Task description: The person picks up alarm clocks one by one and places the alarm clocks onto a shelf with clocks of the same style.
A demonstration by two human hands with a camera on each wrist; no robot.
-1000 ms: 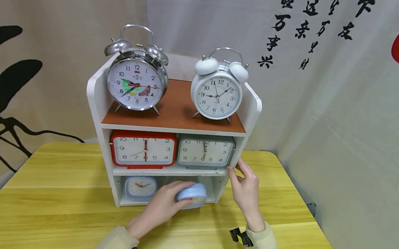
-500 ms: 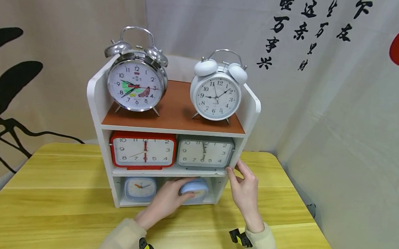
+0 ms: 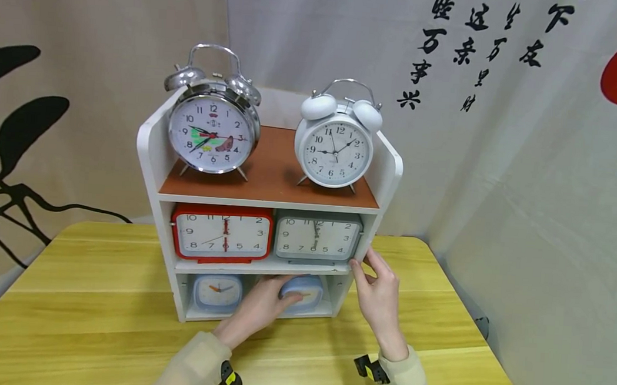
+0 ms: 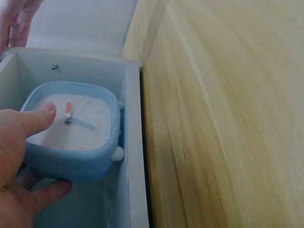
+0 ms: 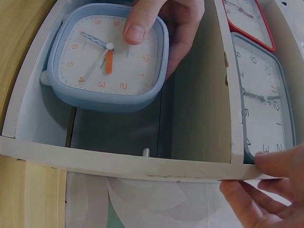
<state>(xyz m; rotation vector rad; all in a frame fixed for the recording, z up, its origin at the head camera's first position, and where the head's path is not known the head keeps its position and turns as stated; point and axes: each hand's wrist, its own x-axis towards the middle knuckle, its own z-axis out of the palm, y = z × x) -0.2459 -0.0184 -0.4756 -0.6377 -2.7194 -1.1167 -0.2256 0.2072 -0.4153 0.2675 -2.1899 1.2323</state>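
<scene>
My left hand (image 3: 259, 304) grips a light blue alarm clock (image 3: 306, 292) inside the bottom compartment of a white shelf (image 3: 265, 203). In the left wrist view the thumb lies across the face of the alarm clock (image 4: 90, 135), with fingers behind it; part of its far side is hidden. The clock stands at the compartment's right, near the side wall. My right hand (image 3: 379, 294) pinches the front edge of the shelf's right side panel, thumb in front and fingers outside, as the right wrist view shows. A second light blue alarm clock (image 3: 217, 292) stands at the bottom left.
The middle level holds a red rectangular clock (image 3: 223, 232) and a grey-green one (image 3: 317, 235). On the brown top stand a silver twin-bell clock (image 3: 210, 145) and a white one (image 3: 334, 153). The shelf stands on a wooden table (image 3: 95, 297) before a cloth backdrop.
My left hand has carried the light blue clock back from the shelf's front edge into the bottom compartment and turned its face more upright. My right hand stays at the side panel.
</scene>
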